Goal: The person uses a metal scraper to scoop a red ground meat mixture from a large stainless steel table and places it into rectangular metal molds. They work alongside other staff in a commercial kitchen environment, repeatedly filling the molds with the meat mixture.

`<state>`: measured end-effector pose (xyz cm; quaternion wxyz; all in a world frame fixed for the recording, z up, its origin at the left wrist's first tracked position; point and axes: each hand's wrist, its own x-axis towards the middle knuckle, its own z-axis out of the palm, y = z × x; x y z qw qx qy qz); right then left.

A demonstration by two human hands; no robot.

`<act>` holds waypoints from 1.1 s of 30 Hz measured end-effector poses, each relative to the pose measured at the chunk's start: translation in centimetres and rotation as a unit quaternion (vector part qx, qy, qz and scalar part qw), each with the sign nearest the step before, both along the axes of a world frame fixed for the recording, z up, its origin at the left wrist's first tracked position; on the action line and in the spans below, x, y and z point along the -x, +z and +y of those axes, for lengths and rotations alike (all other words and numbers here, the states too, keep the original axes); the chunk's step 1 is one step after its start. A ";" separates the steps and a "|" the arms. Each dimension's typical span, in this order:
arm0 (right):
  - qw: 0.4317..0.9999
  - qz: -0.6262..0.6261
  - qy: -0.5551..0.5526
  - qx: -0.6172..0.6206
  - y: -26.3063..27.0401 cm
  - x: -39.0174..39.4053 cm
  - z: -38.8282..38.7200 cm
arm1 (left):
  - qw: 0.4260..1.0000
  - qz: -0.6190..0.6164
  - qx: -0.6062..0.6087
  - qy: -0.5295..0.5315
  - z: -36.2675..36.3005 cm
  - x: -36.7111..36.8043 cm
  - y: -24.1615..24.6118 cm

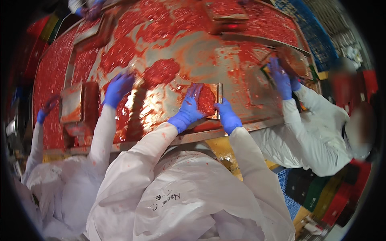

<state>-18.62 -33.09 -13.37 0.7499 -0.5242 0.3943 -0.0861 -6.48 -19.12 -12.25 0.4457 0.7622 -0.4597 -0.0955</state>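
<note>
My left hand (190, 105), in a blue glove, presses from the left against a clump of glossy red, grainy food (207, 101); whether it is minced meat or roe I cannot tell. The clump rests on the blade of a metal scraper, whose tubular handle (220, 90) stands at its right side. Gloved in blue too, my right hand (228, 116) grips the near end of that handle. Part of the blade is hidden under the clump. Both hands are over the near side of a smeared metal table (193, 45).
Another red mound (162, 71) lies beyond my left hand. A metal box-like block (71, 102) stands at left. A co-worker's gloved hand (119, 89) is close on my left; another co-worker's hand (280, 76) works at right beside a blurred round object (292, 61). The table's raised rim (208, 132) runs before me.
</note>
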 end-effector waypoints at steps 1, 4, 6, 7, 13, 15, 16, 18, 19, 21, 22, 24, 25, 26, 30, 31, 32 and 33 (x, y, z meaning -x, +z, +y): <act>0.998 -0.041 -0.028 -0.024 2.0 0.6 -1.6 | 1.000 -0.012 0.012 -0.006 -2.0 0.0 1.9; 0.998 -0.013 -0.021 0.050 10.9 1.7 -7.5 | 0.995 -0.073 0.059 -0.029 -8.7 -0.2 9.1; 0.995 -0.030 -0.096 0.000 21.9 1.8 -9.1 | 0.993 -0.035 0.108 -0.038 -14.7 -0.1 15.7; 0.975 -0.155 -0.094 0.126 22.6 2.9 -12.7 | 0.988 -0.056 0.133 -0.050 -18.3 0.4 18.5; 0.870 -0.081 -0.197 0.445 30.7 5.7 -26.5 | 0.958 -0.077 0.229 -0.157 -35.2 3.2 26.5; 0.811 0.010 -0.231 0.538 28.4 5.2 -30.1 | 0.938 0.101 0.215 -0.253 -36.8 3.0 25.1; 0.748 0.061 -0.244 0.615 27.1 4.1 -30.1 | 0.917 0.183 0.208 -0.287 -37.1 1.9 23.8; 0.682 0.071 -0.253 0.683 23.9 3.4 -29.1 | 0.936 0.163 0.188 -0.249 -37.1 -0.3 19.1; 0.645 0.087 -0.263 0.713 22.1 4.1 -29.0 | 0.945 0.143 0.178 -0.232 -36.7 -0.5 18.4; 0.709 0.092 -0.281 0.640 22.1 6.3 -28.4 | 0.963 0.092 0.157 -0.197 -33.7 0.6 19.1; 0.706 0.098 -0.273 0.646 22.8 6.8 -27.6 | 0.973 0.055 0.149 -0.167 -31.0 1.1 19.9; 0.681 0.015 -0.270 0.681 22.7 5.4 -27.4 | 0.955 0.183 0.145 -0.184 -28.3 -0.2 18.8; 0.661 -0.068 -0.274 0.695 21.9 4.1 -27.7 | 0.942 0.244 0.144 -0.180 -26.2 -1.4 18.1; 0.748 -0.138 -0.250 0.599 21.2 3.9 -27.6 | 0.965 0.199 0.087 -0.148 -23.0 -1.0 18.8; 0.923 -0.085 -0.095 0.364 16.5 -3.3 -20.3 | 0.991 0.091 0.096 -0.004 -12.7 -0.6 9.5; 0.887 -0.077 0.001 0.454 16.9 -6.2 -16.7 | 0.991 0.130 0.021 0.017 -9.4 -0.6 8.2; 0.920 -0.062 0.086 0.378 16.2 -7.9 -14.8 | 0.987 0.156 -0.015 0.030 -6.5 -0.6 6.8; 0.939 -0.044 0.165 0.299 14.8 -9.4 -13.3 | 0.981 0.181 -0.051 0.039 -4.0 -1.1 5.4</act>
